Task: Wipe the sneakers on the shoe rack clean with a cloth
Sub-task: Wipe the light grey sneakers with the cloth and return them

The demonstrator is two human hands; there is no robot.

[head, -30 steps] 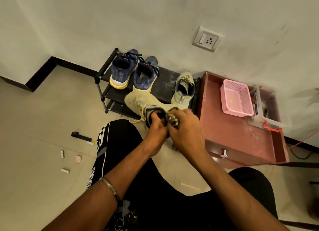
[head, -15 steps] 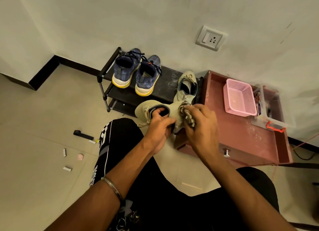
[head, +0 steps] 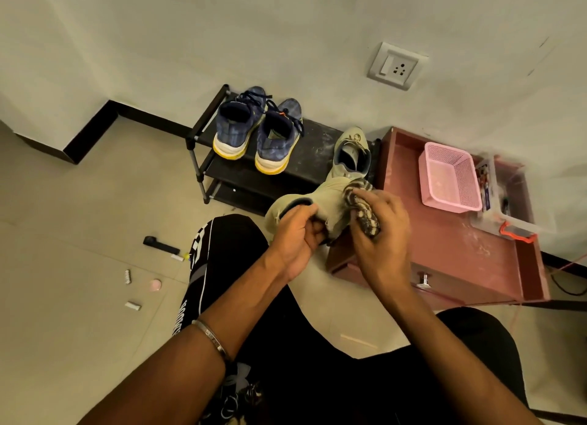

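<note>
A beige sneaker [head: 330,199] is held above the floor in front of the black shoe rack [head: 314,151]. My left hand [head: 297,234] grips it at the collar, fingers curled into the opening. My right hand [head: 381,234] holds a dark patterned cloth [head: 362,207] bunched against the sneaker's right side. The second beige sneaker [head: 351,152] stands on the rack's top shelf at the right end. A pair of blue sneakers with yellow soles [head: 257,135] stands on the same shelf at the left.
A reddish wooden drawer unit [head: 451,253] sits right of the rack, holding a pink basket [head: 451,176] and a clear plastic box [head: 508,199]. Small items lie on the floor tiles at left, among them a black tool [head: 160,245]. My black-trousered knees fill the foreground.
The held sneaker has been turned and shifted to the right, toward the drawer unit. My right hand with the cloth has slid along its side.
</note>
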